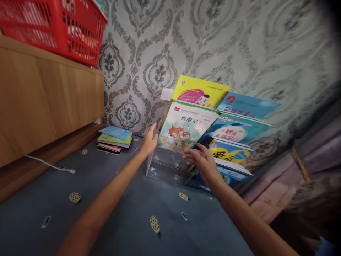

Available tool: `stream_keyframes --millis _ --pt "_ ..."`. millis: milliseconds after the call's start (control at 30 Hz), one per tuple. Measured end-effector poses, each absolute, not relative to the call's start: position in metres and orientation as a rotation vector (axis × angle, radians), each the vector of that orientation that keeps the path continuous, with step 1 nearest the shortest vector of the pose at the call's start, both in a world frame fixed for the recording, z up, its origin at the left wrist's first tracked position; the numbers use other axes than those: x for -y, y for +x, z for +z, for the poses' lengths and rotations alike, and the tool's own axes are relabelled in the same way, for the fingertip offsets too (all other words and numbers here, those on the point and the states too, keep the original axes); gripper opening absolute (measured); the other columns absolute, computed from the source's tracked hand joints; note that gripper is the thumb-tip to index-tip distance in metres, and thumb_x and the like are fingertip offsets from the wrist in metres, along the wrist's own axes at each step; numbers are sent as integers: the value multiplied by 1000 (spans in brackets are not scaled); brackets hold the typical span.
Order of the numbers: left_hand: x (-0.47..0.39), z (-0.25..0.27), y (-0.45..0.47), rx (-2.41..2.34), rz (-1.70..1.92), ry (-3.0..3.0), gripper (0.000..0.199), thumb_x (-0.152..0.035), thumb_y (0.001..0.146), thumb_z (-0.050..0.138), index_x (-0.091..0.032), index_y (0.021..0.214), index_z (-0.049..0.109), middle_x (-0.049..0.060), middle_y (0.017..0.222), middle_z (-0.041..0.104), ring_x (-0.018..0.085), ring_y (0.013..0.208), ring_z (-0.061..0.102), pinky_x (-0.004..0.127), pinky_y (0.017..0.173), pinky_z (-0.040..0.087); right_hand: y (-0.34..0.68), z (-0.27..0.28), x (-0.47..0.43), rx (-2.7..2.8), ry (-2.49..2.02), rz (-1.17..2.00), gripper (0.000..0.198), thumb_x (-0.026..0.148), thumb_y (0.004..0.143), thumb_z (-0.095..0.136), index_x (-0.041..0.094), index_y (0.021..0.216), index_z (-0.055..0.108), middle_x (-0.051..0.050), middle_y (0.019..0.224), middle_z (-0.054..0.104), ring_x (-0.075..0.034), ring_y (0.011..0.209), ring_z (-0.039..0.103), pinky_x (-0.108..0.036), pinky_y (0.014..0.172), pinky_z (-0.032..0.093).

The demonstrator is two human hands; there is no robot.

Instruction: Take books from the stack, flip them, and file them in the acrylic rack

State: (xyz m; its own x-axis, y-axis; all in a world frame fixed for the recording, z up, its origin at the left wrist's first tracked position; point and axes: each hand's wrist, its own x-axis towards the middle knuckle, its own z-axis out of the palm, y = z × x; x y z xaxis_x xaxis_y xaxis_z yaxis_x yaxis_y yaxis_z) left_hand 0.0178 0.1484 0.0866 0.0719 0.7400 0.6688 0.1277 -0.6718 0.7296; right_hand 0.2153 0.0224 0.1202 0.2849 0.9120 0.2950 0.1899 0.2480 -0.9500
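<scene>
A clear acrylic book rack (167, 169) stands on the floor against the wall, with books on its stepped tiers. My left hand (149, 141) is at the left edge of a white picture book (183, 129) with a red fan on its cover. Its fingers are stretched out and hold nothing. Beside that book's lower right corner is my right hand (204, 161), fingers apart; whether a fingertip touches the cover I cannot tell. Behind the white book leans a yellow book (197, 87). Blue books fill the right column, among them a blue and yellow one (226, 151).
Left of the rack, a small stack of books (114, 138) lies on the dark floor mat (128, 217). A wooden cabinet (53, 92) carries a red plastic basket (82, 35). A white cable (53, 165) trails from beneath it. Curtain fabric (282, 185) hangs at the right.
</scene>
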Motion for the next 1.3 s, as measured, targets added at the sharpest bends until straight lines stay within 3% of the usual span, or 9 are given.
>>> stream_keyframes --millis 133,267,367,467,567,633,833,1033,1300 --pt "-149 75 9 -854 1665 1775 58 -10 84 45 -18 141 50 13 142 57 25 132 54 49 115 41 212 105 -16 1252 -1299 726 88 48 72 73 16 146 37 -7 87 75 -25 73 73 -30 51 55" --pt "-141 71 6 -898 1656 1840 53 -11 85 44 -16 137 56 13 138 60 25 131 54 46 114 42 210 106 -16 1413 -1338 595 78 54 76 69 17 141 46 -8 87 74 -26 72 72 -33 51 55" --pt "-134 73 9 -888 1662 1923 53 -12 86 43 -15 137 55 14 137 59 25 131 53 44 114 42 209 131 -18 1642 -1293 199 53 49 88 59 19 131 57 -10 93 74 -25 76 71 -35 60 56" --pt "-129 76 13 -833 1700 2004 53 -13 88 42 -15 139 53 15 137 58 25 132 51 44 115 40 210 180 -26 1794 -1226 -406 34 31 92 53 21 123 63 -11 105 73 -24 84 69 -40 77 56" --pt "-127 76 17 -787 1713 2055 53 -15 89 43 -14 141 51 16 138 57 26 132 50 45 116 38 212 235 -44 1908 -1170 -825 34 23 93 48 15 121 66 -18 113 71 -30 106 65 -44 91 51" --pt "-127 75 18 -777 1700 2059 53 -16 89 44 -16 142 50 15 138 57 27 132 50 46 116 38 213 265 -60 1995 -1227 -945 34 22 95 47 12 120 67 -22 120 69 -31 112 62 -45 95 47" --pt "-129 72 22 -799 1698 2053 55 -16 89 45 -18 144 48 15 137 57 26 132 50 45 117 36 212 301 -89 2140 -1636 -818 31 23 96 49 6 100 75 -20 101 75 -27 83 68 -35 70 43" --pt "-130 70 24 -797 1711 2052 57 -15 89 45 -20 146 46 14 138 55 25 133 49 45 118 35 219 298 -101 2102 -1418 -669 27 26 89 58 14 101 79 -7 84 77 -22 74 69 -32 66 48" --pt "-130 72 20 -779 1666 2075 57 -17 88 45 -16 146 46 16 139 53 27 134 49 45 117 36 213 292 -110 2042 -1365 -568 28 25 88 59 13 103 79 -9 89 77 -26 80 70 -38 72 54"
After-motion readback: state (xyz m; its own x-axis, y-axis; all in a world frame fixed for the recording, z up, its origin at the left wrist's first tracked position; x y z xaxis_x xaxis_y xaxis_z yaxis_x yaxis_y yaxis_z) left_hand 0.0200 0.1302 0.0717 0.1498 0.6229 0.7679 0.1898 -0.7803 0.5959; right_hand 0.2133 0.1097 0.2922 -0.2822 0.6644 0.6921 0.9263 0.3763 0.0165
